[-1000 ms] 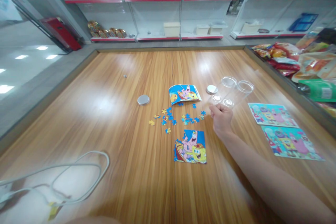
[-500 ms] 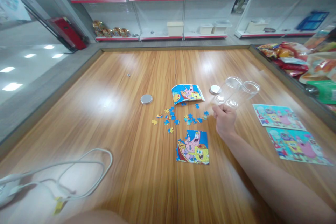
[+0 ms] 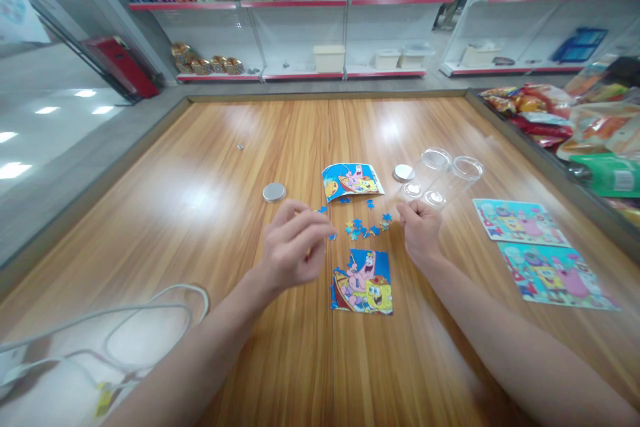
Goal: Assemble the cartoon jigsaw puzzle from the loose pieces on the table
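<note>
My left hand [image 3: 295,245] hovers above the left group of loose jigsaw pieces and hides most of them. Its fingers are loosely bent and apart, and I see nothing held. My right hand [image 3: 421,227] is closed beside the right group of puzzle pieces [image 3: 360,228]; whatever its fingers may pinch is hidden. Between my forearms lies a partly joined cartoon jigsaw puzzle [image 3: 364,283] with an uneven left edge. Behind the pieces, a curled picture card [image 3: 353,180] shows the same boat scene.
Two clear jars [image 3: 460,177] lie behind my right hand, near a white lid [image 3: 404,173]. A silver lid [image 3: 275,192] is at left. Two cartoon picture sheets [image 3: 520,221] lie right. White cables [image 3: 193,293] loop at front left. Snack bags [image 3: 545,107] line the right edge.
My left hand has come in from the lower left and now covers the left pieces. My right hand stays closed in nearly the same place. The whole view has shifted slightly.
</note>
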The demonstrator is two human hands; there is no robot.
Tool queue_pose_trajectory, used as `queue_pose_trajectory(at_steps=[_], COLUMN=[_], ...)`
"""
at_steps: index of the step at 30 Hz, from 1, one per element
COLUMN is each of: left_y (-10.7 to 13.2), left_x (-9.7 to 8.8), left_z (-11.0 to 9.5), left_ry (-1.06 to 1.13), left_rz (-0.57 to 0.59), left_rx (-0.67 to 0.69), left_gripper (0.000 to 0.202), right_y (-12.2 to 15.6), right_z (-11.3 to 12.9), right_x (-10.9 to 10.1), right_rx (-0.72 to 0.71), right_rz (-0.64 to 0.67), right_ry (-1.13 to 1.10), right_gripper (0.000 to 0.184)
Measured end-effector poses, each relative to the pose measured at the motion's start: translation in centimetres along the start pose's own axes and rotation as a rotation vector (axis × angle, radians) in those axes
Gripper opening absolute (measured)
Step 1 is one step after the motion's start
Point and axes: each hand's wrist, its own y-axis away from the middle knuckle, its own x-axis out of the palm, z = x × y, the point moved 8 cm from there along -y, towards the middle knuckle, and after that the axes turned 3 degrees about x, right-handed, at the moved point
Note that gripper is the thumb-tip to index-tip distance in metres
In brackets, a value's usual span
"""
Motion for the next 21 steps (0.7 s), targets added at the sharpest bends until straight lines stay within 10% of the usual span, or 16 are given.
queue_pose_trajectory(at_steps=[6,21], left_y=[-1.4,-0.2], left_x=[3.1,5.5], left_z=[6.8,7.8], left_ry=[-0.047,-0.154], left_rz=[-0.073,0.089], left_rx=[-0.149,-0.204], left_gripper=[0.022,0.025], right_y=[0.2,0.4], right_z=[0.3,0.7], right_x=[0.2,0.6], right_rx=[-0.009,-0.030], right_rz=[0.011,0.058], right_ry=[0.024,0.071], right_gripper=[0.040,0.040])
